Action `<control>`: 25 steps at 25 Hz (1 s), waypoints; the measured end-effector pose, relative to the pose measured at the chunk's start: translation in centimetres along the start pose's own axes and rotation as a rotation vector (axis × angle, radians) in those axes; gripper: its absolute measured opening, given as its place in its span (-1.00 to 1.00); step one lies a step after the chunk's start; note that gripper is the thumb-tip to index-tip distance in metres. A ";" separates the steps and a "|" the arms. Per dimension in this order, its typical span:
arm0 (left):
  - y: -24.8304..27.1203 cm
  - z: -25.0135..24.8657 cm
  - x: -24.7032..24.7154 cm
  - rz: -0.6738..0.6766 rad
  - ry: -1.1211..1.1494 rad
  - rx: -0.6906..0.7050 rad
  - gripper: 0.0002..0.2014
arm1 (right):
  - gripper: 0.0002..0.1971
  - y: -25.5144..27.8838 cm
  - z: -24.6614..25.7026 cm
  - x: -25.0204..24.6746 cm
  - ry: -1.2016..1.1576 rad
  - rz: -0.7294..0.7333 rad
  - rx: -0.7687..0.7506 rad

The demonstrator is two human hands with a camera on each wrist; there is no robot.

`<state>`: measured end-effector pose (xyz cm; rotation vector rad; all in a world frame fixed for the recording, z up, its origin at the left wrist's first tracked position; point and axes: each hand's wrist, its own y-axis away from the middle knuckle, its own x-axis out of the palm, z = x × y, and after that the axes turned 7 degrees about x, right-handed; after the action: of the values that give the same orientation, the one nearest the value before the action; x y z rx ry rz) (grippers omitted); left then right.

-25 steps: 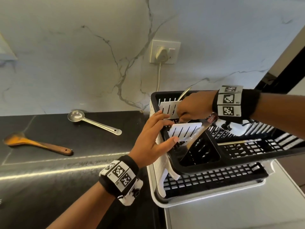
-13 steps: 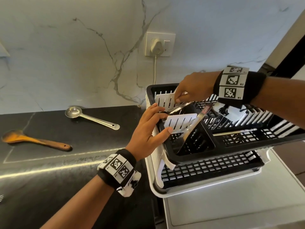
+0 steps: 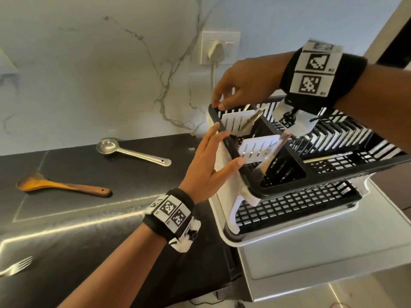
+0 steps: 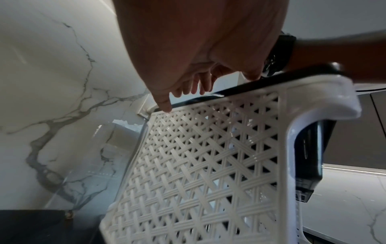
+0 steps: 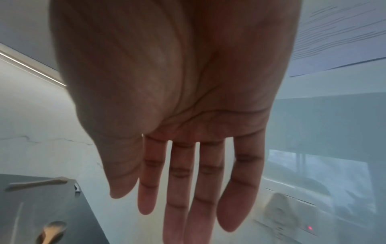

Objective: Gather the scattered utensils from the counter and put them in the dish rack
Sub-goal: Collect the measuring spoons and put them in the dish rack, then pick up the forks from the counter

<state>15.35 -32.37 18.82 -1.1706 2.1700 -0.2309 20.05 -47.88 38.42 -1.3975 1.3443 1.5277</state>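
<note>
The black-and-white dish rack [image 3: 295,187] stands at the right of the counter. In its cutlery compartment lean a slim metal utensil [image 3: 252,121] and a flat metal spatula [image 3: 274,150]. My left hand [image 3: 222,147] lies open with straight fingers against the rack's left rim; in the left wrist view my left hand [image 4: 208,89] touches the top of the white lattice side panel [image 4: 208,156]. My right hand [image 3: 224,101] hovers over the rack's back left corner, and in the right wrist view this hand [image 5: 188,206] is flat and empty. On the counter lie a steel spoon [image 3: 133,152], a wooden spoon [image 3: 62,185] and a fork [image 3: 15,267].
The dark counter [image 3: 89,230] runs left from the rack. A thin pale stick [image 3: 329,156] lies in the rack's main tray. A wall socket with a white plug [image 3: 219,48] and its cord sits on the marble wall behind the rack. A pale surface [image 3: 322,252] lies under the rack.
My right hand has let go of the slim metal utensil, which now leans in the cutlery compartment, and has risen toward the back left corner. My left hand stays on the rack's side.
</note>
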 end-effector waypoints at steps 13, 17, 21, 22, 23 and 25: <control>34.6 14.1 -26.6 0.016 -0.677 -0.761 -0.50 | -0.63 -11.5 27.9 14.2 -0.121 0.264 -0.317; 42.5 16.0 -32.3 0.021 -0.790 -0.901 -0.57 | -0.51 -15.6 36.9 20.7 -0.185 0.239 -0.317; 42.8 16.7 -33.7 0.032 -0.782 -0.824 -0.82 | -0.40 -19.1 42.8 22.8 -0.229 0.210 -0.320; 42.3 16.7 -33.8 0.042 -0.780 -0.835 -0.88 | -0.43 -19.6 43.8 23.0 -0.210 0.215 -0.323; 41.7 16.5 -34.0 0.075 -0.770 -0.864 -0.90 | -0.47 -20.0 44.7 23.1 -0.190 0.210 -0.317; 40.6 16.2 -34.1 0.193 -0.756 -0.916 -0.90 | -0.56 -20.3 45.5 23.2 -0.195 0.188 -0.280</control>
<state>10.93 20.91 4.29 -1.1878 1.6488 1.2074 21.15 -3.12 6.46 -1.2711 1.2029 1.9855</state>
